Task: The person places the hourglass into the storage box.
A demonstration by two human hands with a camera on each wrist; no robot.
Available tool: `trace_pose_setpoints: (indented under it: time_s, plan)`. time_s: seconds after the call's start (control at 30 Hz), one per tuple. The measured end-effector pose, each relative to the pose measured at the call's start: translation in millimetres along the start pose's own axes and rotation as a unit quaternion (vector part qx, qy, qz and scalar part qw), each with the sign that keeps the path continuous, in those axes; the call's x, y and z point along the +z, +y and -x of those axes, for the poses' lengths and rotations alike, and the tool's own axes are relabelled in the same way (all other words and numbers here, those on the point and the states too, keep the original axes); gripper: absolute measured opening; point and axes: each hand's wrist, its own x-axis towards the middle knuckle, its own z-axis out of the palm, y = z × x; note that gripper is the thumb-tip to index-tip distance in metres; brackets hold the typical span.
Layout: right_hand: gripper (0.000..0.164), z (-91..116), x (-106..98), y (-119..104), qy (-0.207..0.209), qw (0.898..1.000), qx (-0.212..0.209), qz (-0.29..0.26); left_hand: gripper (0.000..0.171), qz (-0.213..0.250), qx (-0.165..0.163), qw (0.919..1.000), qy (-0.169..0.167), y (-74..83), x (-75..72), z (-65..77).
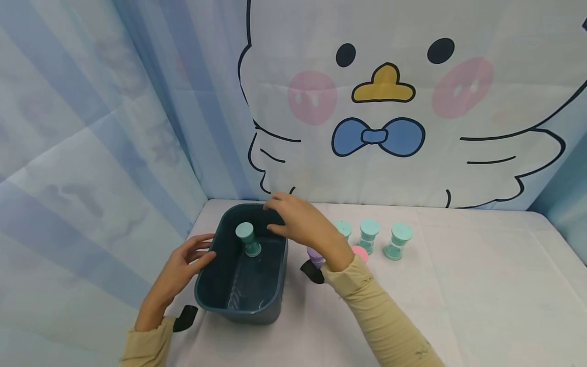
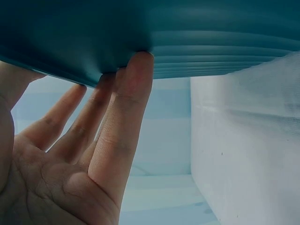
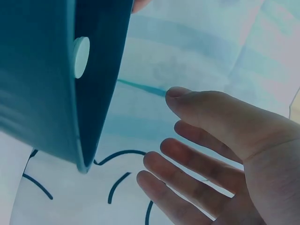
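Note:
A dark teal plastic bin [image 1: 270, 312] stands on the table's left side. Inside it, toward the back, is a small hourglass [image 1: 247, 237] with mint-green caps; the right wrist view shows just one pale cap [image 3: 81, 57] past the rim. My left hand [image 1: 185, 262] touches the bin's left side, its fairly straight fingers [image 2: 124, 117] meeting the outer wall. Above the bin's back right rim hovers my right hand [image 1: 298, 219], fingers spread and loosely bent, with nothing in its grasp. In the right wrist view, this hand [image 3: 220, 154] is apart from the bin.
Right of the bin stand several more hourglasses, among them a mint one [image 1: 398, 241], another mint one [image 1: 369, 234], a pink-topped one [image 1: 360, 253] and a purple one [image 1: 314, 256], some partly behind my right arm. A printed curtain [image 1: 385, 173] hangs behind the white-covered table [image 1: 481, 285].

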Motion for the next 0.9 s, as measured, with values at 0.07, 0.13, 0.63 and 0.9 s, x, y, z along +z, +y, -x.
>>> trace_pose_setpoints:
  time_s: [0.07,0.13,0.63,0.9]
  plan:
    - [0.037,4,0,2,0.005,1.000,0.003,0.001,0.052,-0.001,0.001,1.0000,0.000,0.1,-0.2,0.2]
    - [0.037,7,0,5,0.008,1.000,0.005,0.003,0.052,-0.001,0.002,1.0000,0.000,0.1,-0.4,0.3]
    - [0.039,32,9,24,0.018,0.999,0.038,0.000,0.053,0.000,0.000,1.0000,0.000,1.9,0.4,1.3]
    - [0.038,43,16,32,0.024,0.999,0.041,-0.004,0.053,-0.003,-0.002,1.0000,0.001,2.4,1.2,1.2]
